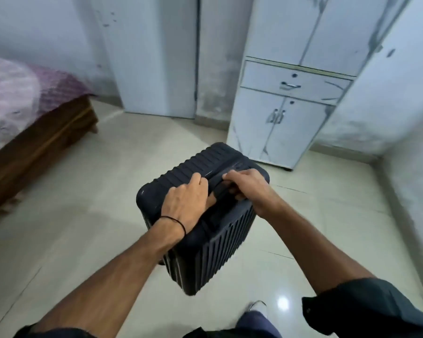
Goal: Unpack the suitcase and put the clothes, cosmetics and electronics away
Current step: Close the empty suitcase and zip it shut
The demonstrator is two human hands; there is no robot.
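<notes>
One suitcase (217,252), upright | left hand (185,203), right hand (248,189): two grips clamped on its top

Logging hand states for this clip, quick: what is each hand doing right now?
Left hand: grips the top of the suitcase, fingers curled.
Right hand: fingers curled round the suitcase's handle.

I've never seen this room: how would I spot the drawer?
Find the white cupboard against the back wall, behind the dark suitcase. On its front, between tall doors above and short doors below, sits the drawer. It is the only wide, low panel, with one horizontal metal handle.
</notes>
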